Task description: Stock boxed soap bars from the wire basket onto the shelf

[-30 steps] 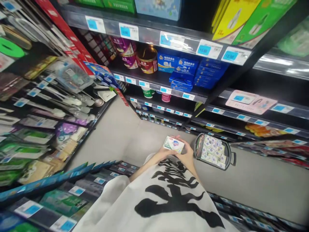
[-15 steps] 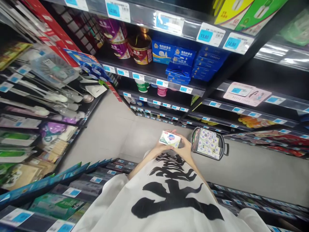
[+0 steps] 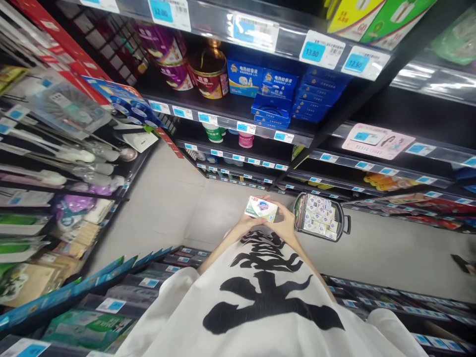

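Note:
A white and green soap box (image 3: 261, 208) is held up in front of my body, its printed face toward me. My left hand (image 3: 246, 221) grips the lower left side of the box. At its right end, my right hand (image 3: 283, 222) is curled round it with the thumb and fingers. Just right of my right hand, a dark basket (image 3: 344, 224) stands on the floor. Several similar white boxes (image 3: 320, 217) lie packed inside it.
Shelving ahead carries blue boxes (image 3: 275, 106), round tins (image 3: 208, 77) and tubs (image 3: 212, 133). Hanging utensils (image 3: 70, 148) line the left side. More shelves with price tags (image 3: 111, 304) run close behind me on both sides. Grey floor (image 3: 163, 198) runs between. A dark object (image 3: 461, 263) shows at the far right.
The box and both hands have risen slightly in the view, with the grip unchanged. The view has shifted a little, and a dark object has appeared at the right edge.

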Demonstrator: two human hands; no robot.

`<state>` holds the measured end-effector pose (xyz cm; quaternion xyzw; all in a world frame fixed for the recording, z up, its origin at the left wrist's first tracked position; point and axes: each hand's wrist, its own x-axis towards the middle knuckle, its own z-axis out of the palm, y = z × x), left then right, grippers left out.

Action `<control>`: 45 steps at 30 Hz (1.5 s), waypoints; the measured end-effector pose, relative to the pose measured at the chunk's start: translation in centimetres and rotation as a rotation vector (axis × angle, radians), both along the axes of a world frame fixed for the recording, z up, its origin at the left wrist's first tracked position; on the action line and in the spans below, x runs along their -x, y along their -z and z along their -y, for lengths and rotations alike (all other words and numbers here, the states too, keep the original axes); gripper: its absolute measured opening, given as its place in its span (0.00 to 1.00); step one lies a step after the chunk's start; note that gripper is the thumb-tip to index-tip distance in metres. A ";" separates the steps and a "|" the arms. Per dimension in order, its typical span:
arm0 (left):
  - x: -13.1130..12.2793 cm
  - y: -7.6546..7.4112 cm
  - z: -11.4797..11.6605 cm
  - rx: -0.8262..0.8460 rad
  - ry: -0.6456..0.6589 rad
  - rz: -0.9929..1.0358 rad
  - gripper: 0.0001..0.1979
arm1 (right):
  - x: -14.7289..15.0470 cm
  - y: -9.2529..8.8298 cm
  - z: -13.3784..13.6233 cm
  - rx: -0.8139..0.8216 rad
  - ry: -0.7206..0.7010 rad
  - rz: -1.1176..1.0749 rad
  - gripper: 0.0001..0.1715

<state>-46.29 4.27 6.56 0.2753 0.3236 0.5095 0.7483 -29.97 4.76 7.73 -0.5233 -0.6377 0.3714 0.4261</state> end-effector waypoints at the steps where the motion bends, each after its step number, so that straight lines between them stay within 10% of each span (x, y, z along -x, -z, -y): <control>1: 0.0 0.0 0.0 0.003 0.001 -0.010 0.52 | 0.0 -0.1 0.0 0.002 0.004 0.001 0.33; 22: 0.5 2.0 0.9 -0.093 -0.006 -0.136 0.55 | 0.3 -0.2 1.3 0.025 -0.051 0.000 0.34; 32: 1.0 2.2 1.0 -0.214 -0.073 -0.298 0.49 | 0.4 0.2 1.5 0.546 -0.088 -0.470 0.49; 45: 0.8 2.0 1.0 -0.280 -0.035 -0.325 0.53 | 0.6 -0.3 1.8 0.726 -0.230 -0.656 0.50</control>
